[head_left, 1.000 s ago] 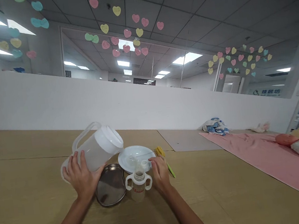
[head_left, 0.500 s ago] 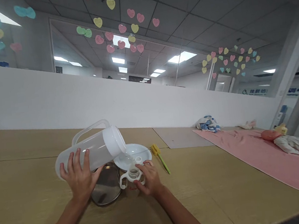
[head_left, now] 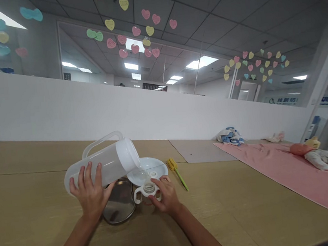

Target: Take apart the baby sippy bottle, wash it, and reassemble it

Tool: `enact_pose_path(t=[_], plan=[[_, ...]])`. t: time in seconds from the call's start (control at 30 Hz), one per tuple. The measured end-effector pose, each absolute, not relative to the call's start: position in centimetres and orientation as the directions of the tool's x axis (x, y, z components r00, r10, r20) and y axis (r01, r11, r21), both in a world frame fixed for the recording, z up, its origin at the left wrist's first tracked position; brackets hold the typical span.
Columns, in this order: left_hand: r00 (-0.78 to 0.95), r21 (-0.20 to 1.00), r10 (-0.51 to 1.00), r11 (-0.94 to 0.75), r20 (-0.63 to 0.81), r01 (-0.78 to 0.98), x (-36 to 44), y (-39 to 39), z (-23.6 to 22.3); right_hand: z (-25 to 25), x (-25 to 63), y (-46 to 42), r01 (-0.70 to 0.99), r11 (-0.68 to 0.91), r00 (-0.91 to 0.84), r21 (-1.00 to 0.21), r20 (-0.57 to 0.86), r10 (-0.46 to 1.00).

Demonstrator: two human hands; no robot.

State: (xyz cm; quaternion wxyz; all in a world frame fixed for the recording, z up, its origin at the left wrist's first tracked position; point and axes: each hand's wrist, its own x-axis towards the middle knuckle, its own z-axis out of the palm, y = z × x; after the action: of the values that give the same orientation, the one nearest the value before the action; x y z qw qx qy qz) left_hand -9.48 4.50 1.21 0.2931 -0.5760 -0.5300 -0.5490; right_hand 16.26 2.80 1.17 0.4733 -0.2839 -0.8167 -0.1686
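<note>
My left hand (head_left: 91, 190) is wrapped round a translucent plastic pitcher (head_left: 103, 165) with a white lid. The pitcher is tilted, its lid end to the right, above a baby bottle (head_left: 149, 186). That bottle has a white collar with side handles, and its mouth is uncovered. My right hand (head_left: 165, 194) grips the bottle at its neck and right handle. Between spout and bottle mouth there seems to be a thin clear stream, hard to make out. Behind the bottle sits a white plate (head_left: 160, 167) with a small white part (head_left: 153, 174) on it. A round metal tray (head_left: 118, 205) lies below the pitcher.
A yellow-headed brush (head_left: 172, 164) with a green handle lies right of the plate. Farther right, a pink cloth (head_left: 275, 161) covers the table (head_left: 221, 211), with a crumpled blue-and-white cloth (head_left: 230, 136) at its far corner. A low white wall (head_left: 151, 112) runs along the back.
The whole view has shifted slightly, so everything appears a little farther right. Both hands keep their grips, and the pitcher stays tilted over the bottle.
</note>
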Motion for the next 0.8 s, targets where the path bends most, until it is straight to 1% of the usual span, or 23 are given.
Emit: enact_pose_path(t=[0.17,0.27,0.33,0.47,0.53,0.57,0.6,0.67,0.8], plan=[[-0.176,0.251,0.301,-0.233,0.937,0.939,-9.5,4.4,1.3,1.3,16.3,2.7,0.607,0.795,-0.387,0.015,0.879,0.279],[-0.222,0.299,0.298,-0.244,0.928,0.923,-9.2,4.1,1.7,1.3,16.2,2.7,0.609,0.793,-0.389,0.002,0.873,0.296],[-0.294,0.371,0.292,-0.261,0.910,0.891,-8.9,3.9,2.1,1.3,16.2,2.7,0.612,0.791,-0.393,-0.002,0.867,0.307],[-0.476,0.572,0.339,-0.293,0.811,0.766,-8.3,3.6,2.6,1.2,16.1,2.7,0.629,0.777,-0.384,0.002,0.870,0.309],[-0.523,0.627,0.360,-0.306,0.773,0.716,-8.2,3.6,2.5,1.2,16.0,2.7,0.632,0.775,-0.379,0.005,0.874,0.303],[-0.525,0.630,0.361,-0.309,0.771,0.712,-8.3,3.7,2.4,1.3,16.0,2.6,0.629,0.777,-0.378,0.009,0.877,0.296],[-0.514,0.616,0.354,-0.310,0.782,0.724,-8.5,3.8,2.2,1.3,16.0,2.6,0.624,0.782,-0.377,0.010,0.880,0.289],[-0.443,0.534,0.319,-0.316,0.838,0.784,-8.9,4.1,1.9,1.4,16.0,2.5,0.612,0.791,-0.374,0.010,0.885,0.278],[-0.192,0.261,0.227,-0.329,0.955,0.907,-10.0,4.7,1.1,1.4,16.0,2.6,0.603,0.798,-0.376,-0.002,0.881,0.286]])
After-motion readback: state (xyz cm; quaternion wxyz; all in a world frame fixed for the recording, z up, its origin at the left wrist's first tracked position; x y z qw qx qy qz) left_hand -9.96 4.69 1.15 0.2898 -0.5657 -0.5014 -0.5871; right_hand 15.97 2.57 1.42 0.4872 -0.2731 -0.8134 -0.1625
